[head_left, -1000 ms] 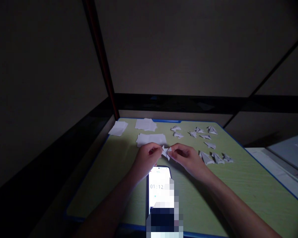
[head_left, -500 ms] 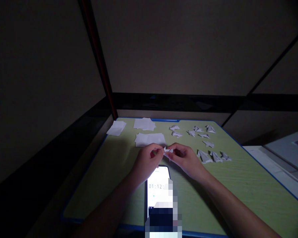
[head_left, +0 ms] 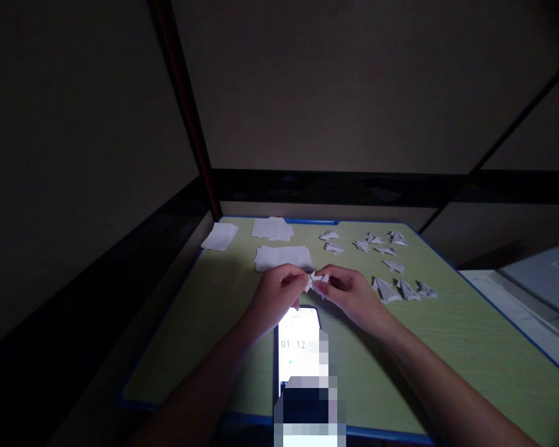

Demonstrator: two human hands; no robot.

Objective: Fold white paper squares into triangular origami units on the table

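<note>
A small folded white paper piece [head_left: 315, 280] is pinched between both hands above the middle of a green table [head_left: 447, 347] with a blue rim. My left hand [head_left: 278, 294] grips its left side with closed fingers. My right hand [head_left: 349, 294] grips its right side, fingers curled. Just below the hands a lit phone [head_left: 299, 347] lies on the table, its screen reading 01:12.
Stacks of flat white paper sheets [head_left: 283, 257] lie at the table's far left. Several folded paper pieces [head_left: 391, 273] are spread at the far right. A dark red post [head_left: 186, 112] rises at the far left corner. The room is dim.
Both hands stay pinched on the paper piece and have turned it slightly between the fingers. The view has shifted a little; the table's items have not moved.
</note>
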